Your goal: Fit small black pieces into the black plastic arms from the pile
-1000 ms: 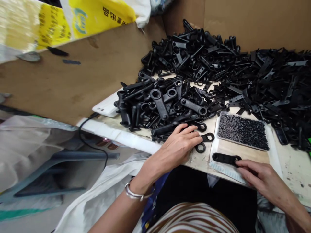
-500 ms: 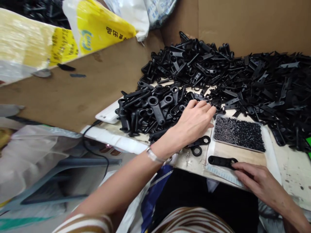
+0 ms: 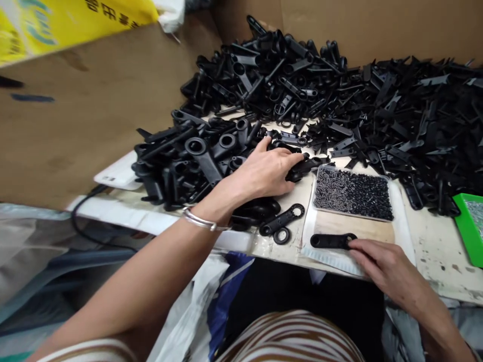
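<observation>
My left hand (image 3: 266, 171) lies on the near edge of a heap of black plastic lever parts (image 3: 211, 151), its fingers curled round one black part (image 3: 302, 168) at the heap's right side. My right hand (image 3: 381, 261) rests on the table's front edge, fingertips pressing the end of a single flat black lever (image 3: 330, 241). That lever lies on a pale board just in front of a clear tray of small black screws (image 3: 352, 193). Another flat black lever (image 3: 281, 221) and a small black ring (image 3: 281, 235) lie loose between my hands.
A large pile of thinner black parts (image 3: 396, 105) fills the back and right of the table, against cardboard walls (image 3: 94, 115). A green tray (image 3: 470, 226) sits at the right edge. A white device (image 3: 115, 173) with a black cable (image 3: 81, 211) lies at the left.
My left hand went from the loose parts at the table front up to the heap, then closed on a black part. The right hand stayed on its lever. The view shifted right.
</observation>
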Motion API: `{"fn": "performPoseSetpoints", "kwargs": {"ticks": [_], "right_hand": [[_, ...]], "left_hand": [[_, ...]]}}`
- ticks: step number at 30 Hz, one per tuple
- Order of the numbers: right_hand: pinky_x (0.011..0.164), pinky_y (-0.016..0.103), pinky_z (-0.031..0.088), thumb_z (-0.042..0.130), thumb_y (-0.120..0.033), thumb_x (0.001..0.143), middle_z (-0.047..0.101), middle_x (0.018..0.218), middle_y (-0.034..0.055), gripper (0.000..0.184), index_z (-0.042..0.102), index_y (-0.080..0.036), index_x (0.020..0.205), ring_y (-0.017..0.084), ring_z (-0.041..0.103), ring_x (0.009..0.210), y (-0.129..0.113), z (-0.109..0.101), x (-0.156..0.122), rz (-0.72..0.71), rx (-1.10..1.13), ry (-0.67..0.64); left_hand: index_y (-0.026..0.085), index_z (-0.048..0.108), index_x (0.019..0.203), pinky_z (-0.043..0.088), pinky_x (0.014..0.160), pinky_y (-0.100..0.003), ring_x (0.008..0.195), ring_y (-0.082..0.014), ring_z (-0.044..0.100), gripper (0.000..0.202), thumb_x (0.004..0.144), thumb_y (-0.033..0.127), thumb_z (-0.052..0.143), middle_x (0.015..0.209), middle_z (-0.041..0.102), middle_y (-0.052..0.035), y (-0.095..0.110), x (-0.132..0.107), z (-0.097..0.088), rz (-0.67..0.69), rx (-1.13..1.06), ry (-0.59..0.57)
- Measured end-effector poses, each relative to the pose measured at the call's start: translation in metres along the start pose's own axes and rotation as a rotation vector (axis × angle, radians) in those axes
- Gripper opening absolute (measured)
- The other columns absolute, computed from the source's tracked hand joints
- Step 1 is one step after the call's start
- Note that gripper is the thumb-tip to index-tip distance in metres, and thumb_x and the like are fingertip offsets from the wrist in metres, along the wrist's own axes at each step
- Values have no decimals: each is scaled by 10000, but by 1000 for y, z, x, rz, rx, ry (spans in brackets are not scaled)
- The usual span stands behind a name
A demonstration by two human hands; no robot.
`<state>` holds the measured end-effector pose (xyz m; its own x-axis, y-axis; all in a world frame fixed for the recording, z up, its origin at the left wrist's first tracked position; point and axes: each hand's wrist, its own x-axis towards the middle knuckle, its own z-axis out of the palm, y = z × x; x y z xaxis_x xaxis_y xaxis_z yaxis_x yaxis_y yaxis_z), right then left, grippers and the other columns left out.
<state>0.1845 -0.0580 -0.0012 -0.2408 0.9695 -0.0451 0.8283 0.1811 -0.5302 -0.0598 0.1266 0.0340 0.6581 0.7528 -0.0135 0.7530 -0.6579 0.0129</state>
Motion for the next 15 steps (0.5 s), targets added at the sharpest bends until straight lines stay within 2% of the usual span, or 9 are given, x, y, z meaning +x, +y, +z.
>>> {"fn": "performPoseSetpoints", "kwargs": {"ticks": [5, 9, 12, 14, 15], "right_hand": [[816, 364, 599, 445, -259, 978, 758, 1067, 82, 293, 699, -199, 1112, 243, 738, 919, -1, -7, -4, 1, -125, 4], [867, 333, 577, 489, -306, 963, 756, 1093, 50, 284, 714, -236, 1122, 217, 728, 953, 6, -28, 1, 17, -52, 23], [855, 320, 560, 520, -342, 945, 766, 1042, 37, 261, 740, -243, 1044, 211, 725, 913, 14, -45, 24, 60, -94, 128], [852, 336, 541, 519, -319, 939, 761, 1043, 45, 253, 744, -232, 1014, 223, 715, 922, 19, -52, 47, 71, -218, 182], [848, 346, 531, 508, -297, 940, 757, 1047, 54, 257, 742, -221, 1016, 231, 708, 931, 21, -54, 59, 67, -282, 182]], "left_hand": [[198, 547, 1319, 112, 1175, -587, 1292, -273, 526, 531, 795, 247, 614, 1332, 613, -105, -8, -1, 2, 18, -43, -4], [197, 562, 1288, 62, 1126, -689, 1372, -309, 424, 463, 845, 302, 643, 1323, 626, -94, -12, -7, 4, 105, -47, -14], [171, 555, 1282, 66, 1079, -751, 1374, -360, 394, 480, 852, 345, 680, 1326, 619, -116, -5, -15, 1, 131, -51, 62], [165, 609, 1193, 141, 1094, -704, 1300, -340, 470, 368, 872, 334, 669, 1223, 666, -104, 8, -17, -4, 134, -63, 165], [164, 647, 1102, 214, 1095, -643, 1221, -311, 528, 263, 889, 316, 649, 1121, 694, -87, 17, -17, -7, 139, -70, 219]]}}
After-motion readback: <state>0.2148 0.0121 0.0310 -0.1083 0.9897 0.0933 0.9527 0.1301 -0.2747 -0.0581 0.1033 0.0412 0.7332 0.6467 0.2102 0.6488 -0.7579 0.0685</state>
